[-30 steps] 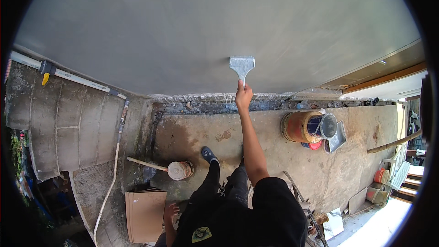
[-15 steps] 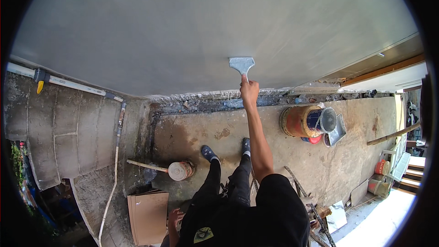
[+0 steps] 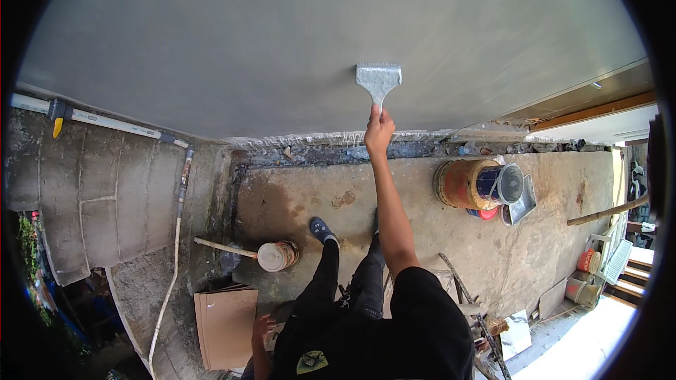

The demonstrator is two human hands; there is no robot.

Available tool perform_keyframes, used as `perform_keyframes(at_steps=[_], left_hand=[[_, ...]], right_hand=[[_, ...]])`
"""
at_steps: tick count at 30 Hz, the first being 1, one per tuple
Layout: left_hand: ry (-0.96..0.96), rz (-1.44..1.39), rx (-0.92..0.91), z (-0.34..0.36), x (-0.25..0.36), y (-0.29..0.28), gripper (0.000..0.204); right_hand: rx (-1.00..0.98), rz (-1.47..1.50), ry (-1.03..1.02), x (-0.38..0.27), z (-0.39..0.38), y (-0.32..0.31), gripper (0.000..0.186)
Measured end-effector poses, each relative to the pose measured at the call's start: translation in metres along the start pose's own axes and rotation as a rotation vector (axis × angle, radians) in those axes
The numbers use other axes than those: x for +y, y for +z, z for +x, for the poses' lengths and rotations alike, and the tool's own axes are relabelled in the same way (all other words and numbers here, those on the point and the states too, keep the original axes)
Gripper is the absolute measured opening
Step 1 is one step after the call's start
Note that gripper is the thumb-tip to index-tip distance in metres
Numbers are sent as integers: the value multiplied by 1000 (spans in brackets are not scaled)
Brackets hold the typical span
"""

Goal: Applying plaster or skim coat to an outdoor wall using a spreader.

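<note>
At the upper centre of the frame, the right hand [image 3: 379, 129] is closed around the handle of a wide brush [image 3: 379, 79], its bristle edge up at the grey wall [image 3: 225, 49]. The left hand [image 3: 263, 328], lower left of centre, hangs half open, fingers loosely parted, beside brown flat sheets [image 3: 227, 329].

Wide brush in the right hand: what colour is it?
The brush is pale bluish grey; it shows in the head view.
</note>
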State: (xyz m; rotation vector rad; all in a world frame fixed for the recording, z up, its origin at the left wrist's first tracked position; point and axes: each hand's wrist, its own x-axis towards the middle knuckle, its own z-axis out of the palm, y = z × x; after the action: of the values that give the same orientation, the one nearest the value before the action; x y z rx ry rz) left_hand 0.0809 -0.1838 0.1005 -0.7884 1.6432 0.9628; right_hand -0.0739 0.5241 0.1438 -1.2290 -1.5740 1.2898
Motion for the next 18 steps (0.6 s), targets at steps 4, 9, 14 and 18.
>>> perform_keyframes(at_steps=[4, 9, 14, 18], left_hand=[[21, 101, 10, -12, -11, 8, 41], [-39, 94, 7, 13, -20, 1, 37], [70, 107, 80, 4, -18, 13, 33], [52, 67, -47, 29, 9, 31, 32]], right_hand=[[24, -451, 317, 142, -21, -3, 46], [63, -392, 301, 126, 9, -1, 48], [-11, -340, 143, -37, -41, 23, 47], [-99, 76, 82, -155, -51, 7, 46]])
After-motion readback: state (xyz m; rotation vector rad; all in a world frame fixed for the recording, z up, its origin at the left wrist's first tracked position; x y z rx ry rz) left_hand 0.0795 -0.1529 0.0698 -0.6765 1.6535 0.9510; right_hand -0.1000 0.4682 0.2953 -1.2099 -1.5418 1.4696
